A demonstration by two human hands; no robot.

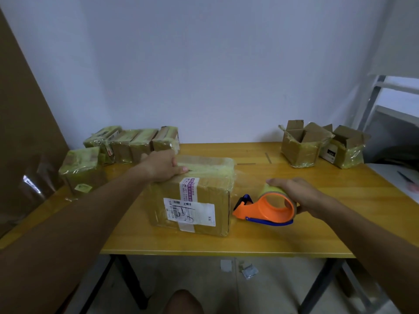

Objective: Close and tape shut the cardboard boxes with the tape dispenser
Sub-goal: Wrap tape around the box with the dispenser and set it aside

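A closed cardboard box (pixel 199 200) with a white shipping label stands in the middle of the wooden table (pixel 294 236). Yellowish tape runs across its top. My left hand (pixel 162 166) rests on the box's top left corner, fingers spread flat and thumb along the tape. My right hand (pixel 299 196) grips the tape roll of an orange tape dispenser (pixel 265 208) with a blue blade guard, just right of the box and low over the table. A clear strip of tape stretches from the dispenser up to the box's right edge.
Several taped boxes (pixel 127 143) are stacked at the back left, one larger taped box (pixel 81 173) at the left edge. Two open boxes (pixel 301 143) (pixel 347 148) stand at the back right. A brown board leans at left. Scraps lie on the floor.
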